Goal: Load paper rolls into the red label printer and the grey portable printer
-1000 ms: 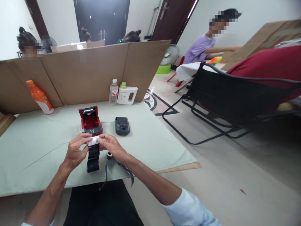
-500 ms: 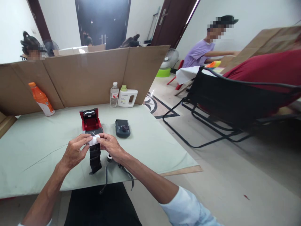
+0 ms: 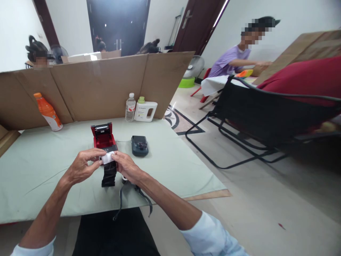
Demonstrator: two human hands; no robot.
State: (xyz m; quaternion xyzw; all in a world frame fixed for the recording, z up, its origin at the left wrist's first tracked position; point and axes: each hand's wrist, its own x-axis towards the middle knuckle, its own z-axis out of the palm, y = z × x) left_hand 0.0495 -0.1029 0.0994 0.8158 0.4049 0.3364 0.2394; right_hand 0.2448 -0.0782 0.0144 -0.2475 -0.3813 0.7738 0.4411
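A small white paper roll is held level between my two hands. My left hand closes thumb and fingers on its left end. My right hand pinches the right end, thumb on top. A black strip hangs below the roll, creased across its length; its join to the roll is hidden. Just behind my hands stands a red and black small printer, lid raised, its front partly covered by my fingers. Right of it lies a dark portable device, closed.
A dark strap and a small roll lie near the table's front edge. At the back stand an orange bottle, a clear bottle and a white jug before a cardboard screen. A black folding chair is to the right.
The black strip's lower end has risen and its folds have shifted. My left fingers have loosened and straightened slightly along the roll, showing more of its end. The printer lid stays raised.
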